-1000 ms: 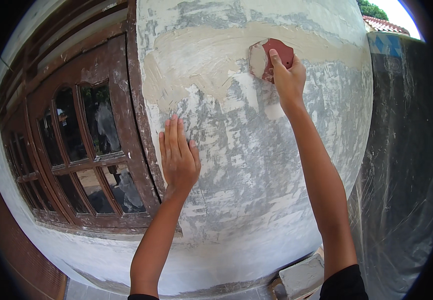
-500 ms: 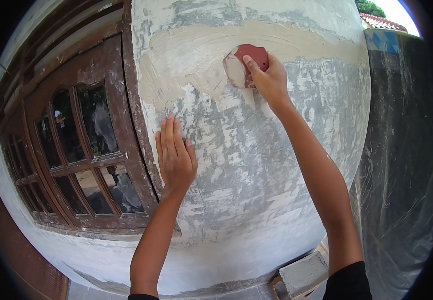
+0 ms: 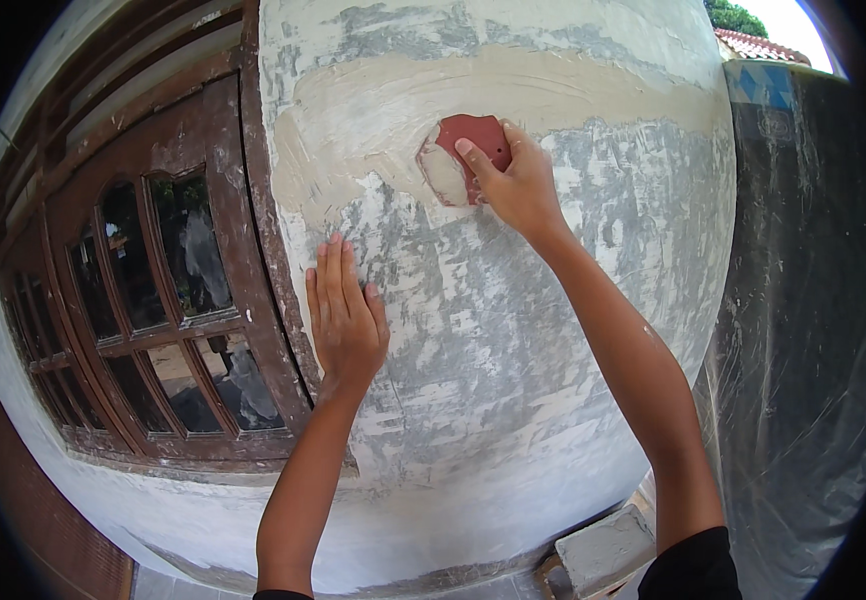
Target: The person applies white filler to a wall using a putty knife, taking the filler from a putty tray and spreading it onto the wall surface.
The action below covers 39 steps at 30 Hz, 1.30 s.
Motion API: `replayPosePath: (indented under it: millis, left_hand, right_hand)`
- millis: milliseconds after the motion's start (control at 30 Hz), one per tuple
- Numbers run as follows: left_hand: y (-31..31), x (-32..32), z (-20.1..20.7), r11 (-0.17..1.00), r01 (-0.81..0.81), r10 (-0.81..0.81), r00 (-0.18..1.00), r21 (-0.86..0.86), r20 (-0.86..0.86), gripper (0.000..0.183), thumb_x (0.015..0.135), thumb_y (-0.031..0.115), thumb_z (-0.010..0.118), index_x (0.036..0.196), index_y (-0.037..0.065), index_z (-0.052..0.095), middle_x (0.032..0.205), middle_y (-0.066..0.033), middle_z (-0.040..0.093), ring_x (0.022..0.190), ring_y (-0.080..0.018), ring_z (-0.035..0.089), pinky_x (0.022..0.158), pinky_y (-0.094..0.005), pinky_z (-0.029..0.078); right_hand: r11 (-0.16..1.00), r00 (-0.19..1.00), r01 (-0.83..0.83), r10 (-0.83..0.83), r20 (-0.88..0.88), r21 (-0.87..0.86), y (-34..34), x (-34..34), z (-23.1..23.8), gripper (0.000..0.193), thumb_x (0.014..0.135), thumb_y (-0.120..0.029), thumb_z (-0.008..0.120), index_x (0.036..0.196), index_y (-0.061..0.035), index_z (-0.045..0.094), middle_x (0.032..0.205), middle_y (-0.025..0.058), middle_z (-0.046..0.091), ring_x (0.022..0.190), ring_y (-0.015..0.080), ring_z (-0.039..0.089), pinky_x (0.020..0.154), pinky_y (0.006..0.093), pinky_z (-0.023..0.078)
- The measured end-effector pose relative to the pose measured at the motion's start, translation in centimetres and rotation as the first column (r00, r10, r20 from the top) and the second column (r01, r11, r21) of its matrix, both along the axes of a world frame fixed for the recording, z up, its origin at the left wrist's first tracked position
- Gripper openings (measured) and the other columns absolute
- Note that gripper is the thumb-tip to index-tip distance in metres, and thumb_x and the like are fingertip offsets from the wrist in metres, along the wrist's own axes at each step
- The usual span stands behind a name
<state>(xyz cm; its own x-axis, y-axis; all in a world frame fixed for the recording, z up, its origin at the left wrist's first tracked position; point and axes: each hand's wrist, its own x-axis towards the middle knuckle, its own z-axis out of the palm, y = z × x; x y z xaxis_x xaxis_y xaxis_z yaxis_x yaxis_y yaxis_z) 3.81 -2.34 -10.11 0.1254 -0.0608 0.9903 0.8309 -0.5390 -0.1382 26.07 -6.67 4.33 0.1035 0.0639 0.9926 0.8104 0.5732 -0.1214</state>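
Note:
My right hand point(image 3: 520, 185) grips a dark red putty spreader point(image 3: 475, 135), thumb on its face and the fingers behind it. Beige filler coats the spreader's left part, and its lower edge is at the wall point(image 3: 513, 340). A broad band of beige filler point(image 3: 573, 88) runs across the upper wall, with ridges at its left end. Below that band the surface is patchy grey and white. Flat against the wall, lower left of the spreader, lies my left hand point(image 3: 349, 325), fingers stretched upward and nothing in it.
A dark brown wooden window point(image 3: 178, 330) with glass panes fills the left side. Clear plastic sheeting point(image 3: 803, 380) covers something dark on the right. At the wall's foot sits a grey, plaster-smeared block point(image 3: 608, 550). Grey floor tiles point(image 3: 178, 585) show at the lower edge.
My right hand and the spreader have moved down and a little left along the filler's lower edge. My left hand stays on nearly the same spot of the wall.

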Motion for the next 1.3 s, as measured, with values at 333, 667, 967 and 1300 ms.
replayPosePath:
  millis: [333,667,967,1300]
  left_hand:
    - [0.0,0.2,0.0,1.000,0.008,-0.008,1.000,-0.001,0.005,0.053,0.101,0.011,0.048,0.150,-0.006,0.035,0.157,-0.0215,0.037,0.147,-0.0377,0.033,0.121,-0.0530,0.025]
    - [0.0,0.2,0.1,1.000,0.001,-0.001,1.000,0.005,0.005,0.053,0.101,0.011,0.047,0.150,-0.005,0.035,0.157,-0.0211,0.037,0.147,-0.0372,0.033,0.122,-0.0525,0.025]
    - [0.0,0.1,0.0,1.000,0.005,-0.005,1.000,0.002,0.007,0.052,0.102,0.013,0.046,0.150,-0.006,0.036,0.157,-0.0210,0.036,0.147,-0.0375,0.033,0.122,-0.0524,0.025]
    - [0.1,0.1,-0.1,1.000,-0.004,0.004,1.000,0.006,0.004,0.052,0.102,0.012,0.047,0.150,-0.006,0.035,0.157,-0.0206,0.036,0.148,-0.0364,0.033,0.122,-0.0518,0.024]
  right_hand:
    - [0.982,0.940,-0.187,0.169,-0.295,-0.033,0.7,1.6,0.7,0.039,0.092,-0.031,0.073,0.105,0.0057,0.066,0.092,0.0217,0.071,0.090,0.0334,0.071,0.081,0.0419,0.054]
    - [0.929,0.781,-0.364,0.346,-0.521,0.072,-0.8,2.6,1.3,0.042,0.091,-0.031,0.073,0.108,0.0064,0.066,0.090,0.0234,0.069,0.088,0.0378,0.069,0.082,0.0440,0.053]
    - [0.882,0.712,-0.445,0.454,-0.536,0.155,-1.5,2.6,1.6,0.043,0.091,-0.029,0.074,0.107,0.0094,0.064,0.090,0.0237,0.070,0.081,0.0339,0.070,0.078,0.0415,0.055]
    - [0.965,0.906,-0.258,0.259,-0.336,0.046,-0.6,1.0,0.6,0.042,0.090,-0.030,0.074,0.104,0.0086,0.065,0.091,0.0238,0.071,0.087,0.0359,0.071,0.080,0.0420,0.054]
